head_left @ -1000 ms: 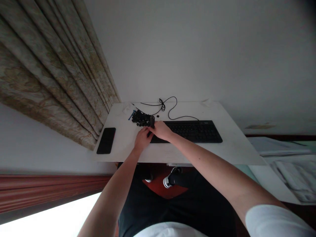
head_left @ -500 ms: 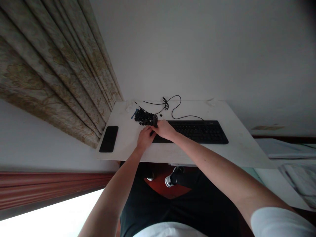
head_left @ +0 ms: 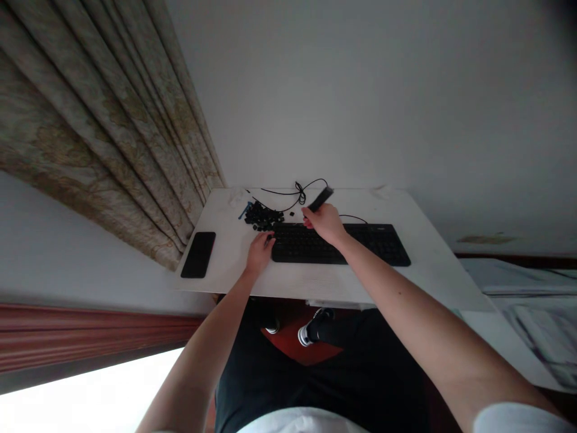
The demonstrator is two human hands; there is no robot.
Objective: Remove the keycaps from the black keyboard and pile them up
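Note:
A black keyboard (head_left: 306, 248) lies on the white table. At its left edge is my left hand (head_left: 260, 251), fingers curled and closed on the side of the keyboard; a dark patch shows between thumb and fingers. My right hand (head_left: 325, 220) is raised over the keyboard's far edge, closed around a black brush (head_left: 321, 198). The brush tilts up to the right, its wide end clear of the keys. Several loose black keycaps (head_left: 261, 215) lie heaped just beyond my left hand. One single keycap (head_left: 292, 214) sits apart, right of the heap.
A blue tool (head_left: 244, 210) rests at the heap's left side. The keyboard's black cable (head_left: 300, 191) is looped along the back by the wall. A black phone (head_left: 198, 255) lies near the table's left edge, beside the patterned curtain (head_left: 166, 132).
My right hand has lifted away from my left hand and moved right, carrying the brush, which now points up and right. My left hand has shifted slightly left, uncovering more of the keyboard.

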